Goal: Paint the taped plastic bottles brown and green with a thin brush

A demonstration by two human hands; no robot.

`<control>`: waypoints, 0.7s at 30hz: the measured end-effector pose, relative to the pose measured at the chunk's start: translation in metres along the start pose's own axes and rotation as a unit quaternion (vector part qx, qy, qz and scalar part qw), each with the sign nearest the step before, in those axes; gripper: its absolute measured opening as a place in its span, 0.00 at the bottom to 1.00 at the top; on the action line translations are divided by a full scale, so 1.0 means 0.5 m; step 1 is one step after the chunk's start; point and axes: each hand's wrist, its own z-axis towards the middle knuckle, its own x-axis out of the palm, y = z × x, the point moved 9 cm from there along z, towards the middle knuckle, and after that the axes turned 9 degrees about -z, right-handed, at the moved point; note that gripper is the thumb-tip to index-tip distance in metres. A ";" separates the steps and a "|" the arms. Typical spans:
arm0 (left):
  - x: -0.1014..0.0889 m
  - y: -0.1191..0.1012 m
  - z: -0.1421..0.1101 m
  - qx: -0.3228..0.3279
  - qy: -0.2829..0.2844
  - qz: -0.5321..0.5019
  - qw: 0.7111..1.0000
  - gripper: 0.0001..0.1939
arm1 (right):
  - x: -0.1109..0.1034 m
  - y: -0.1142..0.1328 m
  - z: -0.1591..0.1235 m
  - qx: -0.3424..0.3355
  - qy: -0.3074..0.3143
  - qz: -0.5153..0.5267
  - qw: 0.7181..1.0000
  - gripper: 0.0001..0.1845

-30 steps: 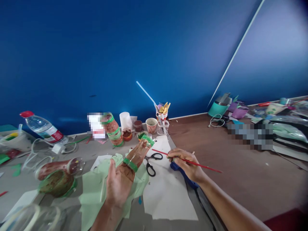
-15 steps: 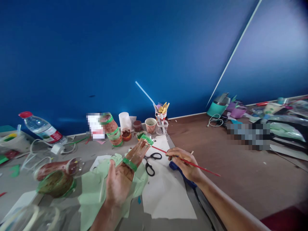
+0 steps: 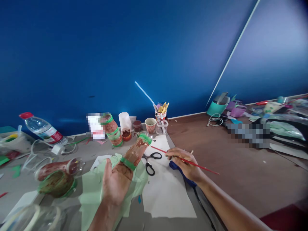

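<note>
My left hand (image 3: 116,186), palm up, supports a clear plastic cylinder (image 3: 136,151), perhaps a cut bottle, streaked with brown paint and ringed with green bands. Its fingers are mostly hidden behind the cylinder. Pinched in my right hand (image 3: 185,164) is a thin red paintbrush (image 3: 204,167), its tip close to the cylinder's upper end; I cannot tell whether they touch. Black-handled scissors (image 3: 156,155) lie on white paper (image 3: 168,199) between my hands. Beneath my left hand spreads pale green paper (image 3: 90,195). A similar brown and green cylinder (image 3: 112,128) stands farther back.
A red-capped water bottle (image 3: 44,128) leans at the left, near a white cable. Paper cups (image 3: 150,125) and a cup of yellow plastic utensils (image 3: 163,110) stand by the blue wall. A blue object (image 3: 183,173) with a black cord lies under my right hand.
My left hand has shifted slightly left and turned the cylinder a little, so its green end sits farther from the brush tip. My right hand is nearly still.
</note>
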 end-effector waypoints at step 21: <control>0.041 0.050 0.151 -0.040 0.066 0.066 0.995 0.36 | 0.000 0.018 -0.003 -0.048 0.008 -0.031 0.998 0.13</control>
